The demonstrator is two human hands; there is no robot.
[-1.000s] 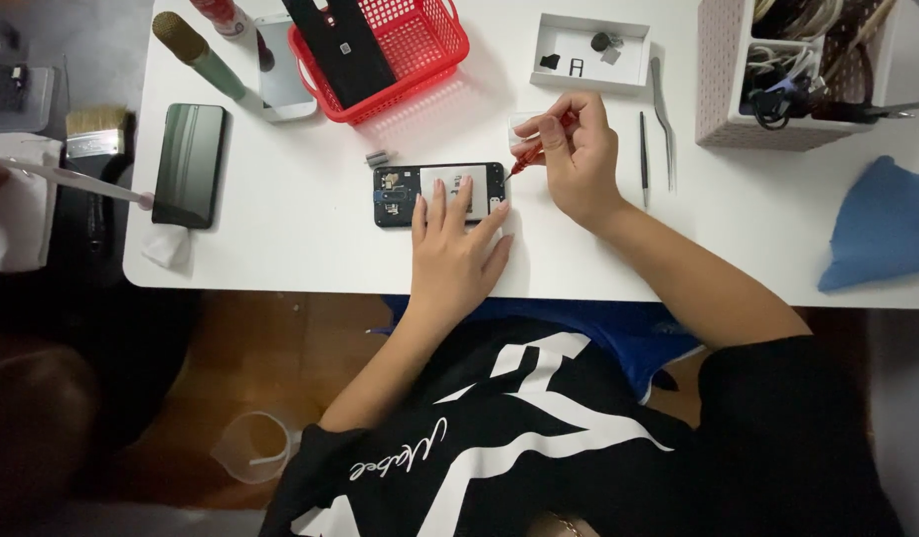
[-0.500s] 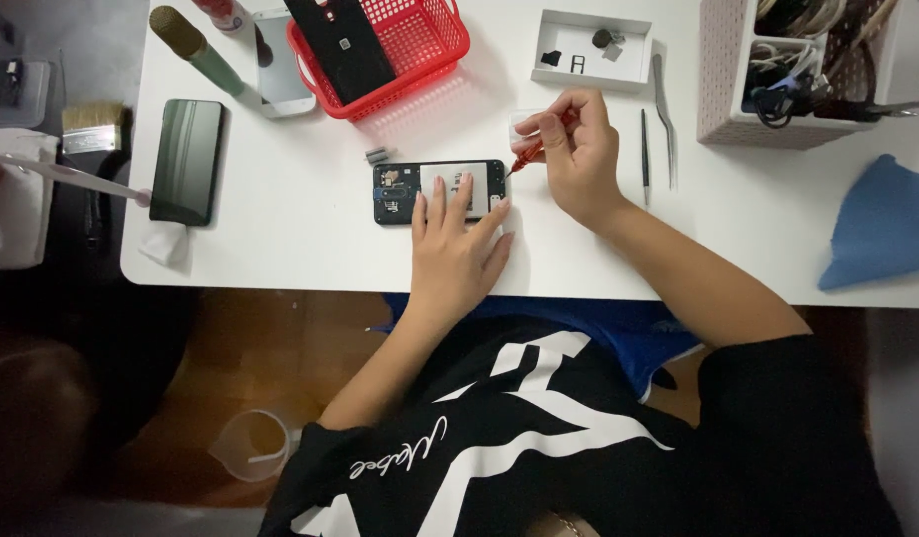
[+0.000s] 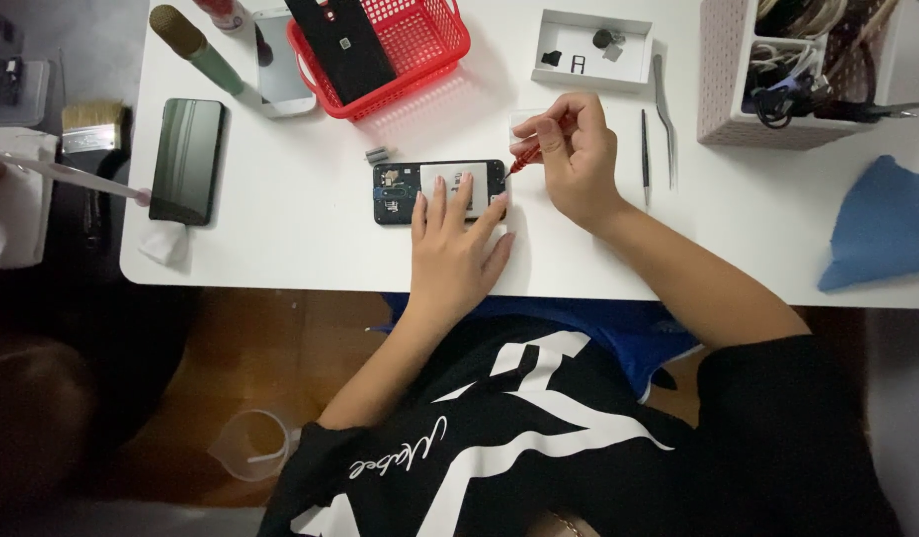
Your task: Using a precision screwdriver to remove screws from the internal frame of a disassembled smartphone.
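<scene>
Your left hand (image 3: 449,249) lies fingers spread flat on the opened black phone (image 3: 437,191) mid-table below the red mesh basket (image 3: 419,45), while your right hand (image 3: 576,159) pinches a red-handled screwdriver (image 3: 526,156) at its edge.

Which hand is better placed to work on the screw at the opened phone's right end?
Probably the right hand: it holds the red screwdriver, tip at that end of the opened phone. The left hand lies flat on the phone, steadying it.

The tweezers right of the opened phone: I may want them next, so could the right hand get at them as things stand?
Probably yes: the tweezers lie bare on the white table just beside the right hand, nothing between, though it holds a red screwdriver.
</scene>
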